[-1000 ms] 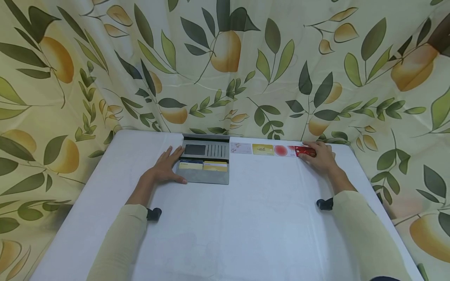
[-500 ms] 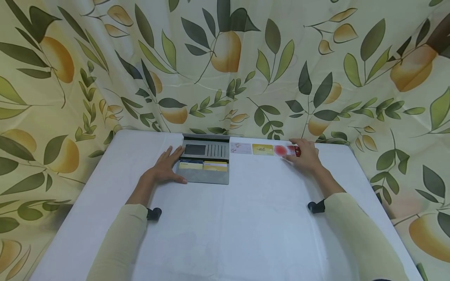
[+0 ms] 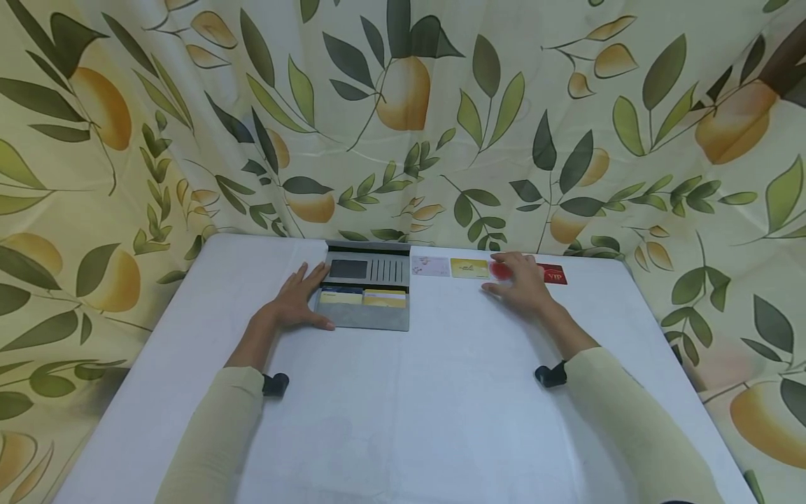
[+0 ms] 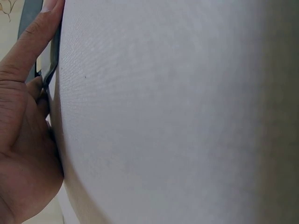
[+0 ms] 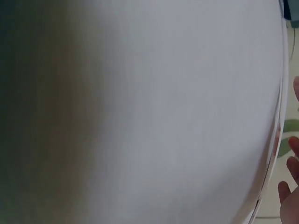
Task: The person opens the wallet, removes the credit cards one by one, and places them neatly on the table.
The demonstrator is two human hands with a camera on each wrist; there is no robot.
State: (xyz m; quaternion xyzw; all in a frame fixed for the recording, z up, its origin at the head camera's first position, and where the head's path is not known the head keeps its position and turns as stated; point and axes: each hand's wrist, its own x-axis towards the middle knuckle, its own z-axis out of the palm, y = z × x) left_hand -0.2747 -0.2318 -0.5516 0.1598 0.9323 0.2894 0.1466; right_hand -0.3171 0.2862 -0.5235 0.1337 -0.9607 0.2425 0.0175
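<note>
Pink-red card (image 3: pixel 499 271), lying flat in the row of cards at the far edge of the counter (image 3: pixel 403 392), long axis running left to right along that edge. Half covered by the right hand (image 3: pixel 518 285), fingers stretched and relaxed, resting on top of it, nothing pinched as far as visible. Just to its left, the yellow card (image 3: pixel 469 268), and further left the pale card (image 3: pixel 430 265); just to its right, past the hand, the red VIP card (image 3: pixel 553 275), uncovered. So, from the right hand: card directly under the fingertips, the others to both sides in one line.

Well apart to the left, the grey card holder (image 3: pixel 368 288), open, with cards in its slots. Beside its left edge the left hand (image 3: pixel 297 299), flat on the counter, fingers straight, touching the holder's side and gripping nothing; same contact visible in the left wrist view (image 4: pixel 25 116). Right hand clearly nearer to the card row; left hand far from it. Right wrist view mostly blurred counter.
</note>
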